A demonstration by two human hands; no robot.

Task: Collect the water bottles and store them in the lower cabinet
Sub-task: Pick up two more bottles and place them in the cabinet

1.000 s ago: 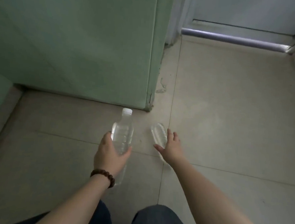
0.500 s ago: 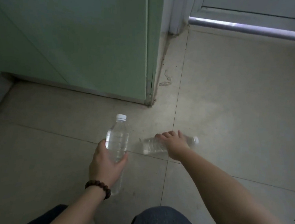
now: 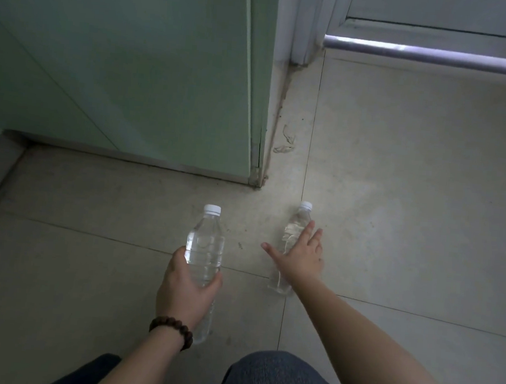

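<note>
Holding one bottle [image 3: 204,245] in my left hand [image 3: 186,289], right hand [image 3: 301,256] spread flat over the second bottle [image 3: 294,225] on the floor [image 3: 411,204], gotta curl around it next.

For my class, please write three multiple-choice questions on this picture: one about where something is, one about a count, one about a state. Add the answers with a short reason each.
1. Where does the bottle on the floor lie?
A. under the right hand
B. inside the cabinet
C. on the person's knee

2. How many bottles show?
A. one
B. two
C. four

3. What is the left hand doing?
A. hanging idle
B. pressing the floor
C. gripping a capped bottle

Answers: 1 A, the spread hand covers its middle; 2 B, one held, one lying; 3 C, fingers wrap its body.
</note>
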